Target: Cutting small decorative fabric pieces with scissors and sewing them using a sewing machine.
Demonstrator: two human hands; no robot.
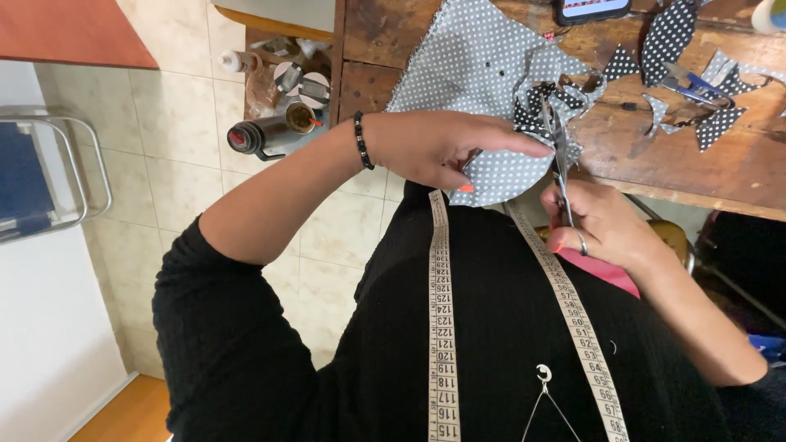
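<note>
My left hand (446, 146) pinches a piece of grey fabric with white polka dots (503, 176) at the edge of the wooden table (720, 176). My right hand (602, 223) grips a pair of scissors (559, 151), whose blades point up into the fabric beside the left fingers. A beaded black bracelet sits on my left wrist and a ring on a right finger. A beige measuring tape (440, 319) hangs around my neck over a black top.
A larger grey dotted cloth (467, 61) and black dotted scraps (667, 37) lie on the table, with small blue-handled snips (692, 86) and a phone (591, 8). On the tiled floor at left stand a black flask (258, 135), tape rolls and a metal-framed chair (49, 176).
</note>
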